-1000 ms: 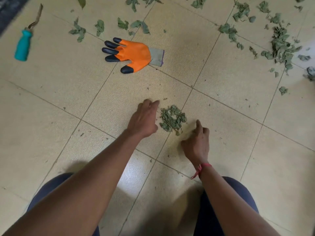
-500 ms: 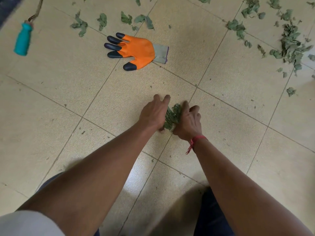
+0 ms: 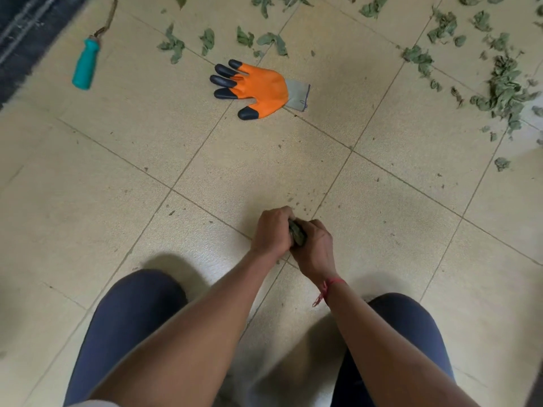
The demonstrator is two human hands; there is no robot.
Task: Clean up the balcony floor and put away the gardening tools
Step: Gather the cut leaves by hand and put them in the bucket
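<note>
Leaf clump (image 3: 296,235) pressed between my left grip (image 3: 271,230) and right grip (image 3: 316,248) | both curled round it so nothing spills | glove (image 3: 258,89) awaits

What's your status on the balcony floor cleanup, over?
Left hand and right hand clasp leaf clump between them. Loose leaves, orange glove, teal-handled tool not yet collected. Nothing blocking.

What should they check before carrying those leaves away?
1. Grip on the leaf clump: left hand and right hand press around it, ok.
2. Crumbs picked up: bits lie on the floor by the hands, not ok.
3. Other leaves gathered: scattered pile far right, not ok.
4. Putting away the orange glove: not ok.
5. Putting away the teal-handled tool: not ok.
6. Somewhere to drop the leaves: cannot tell.
</note>
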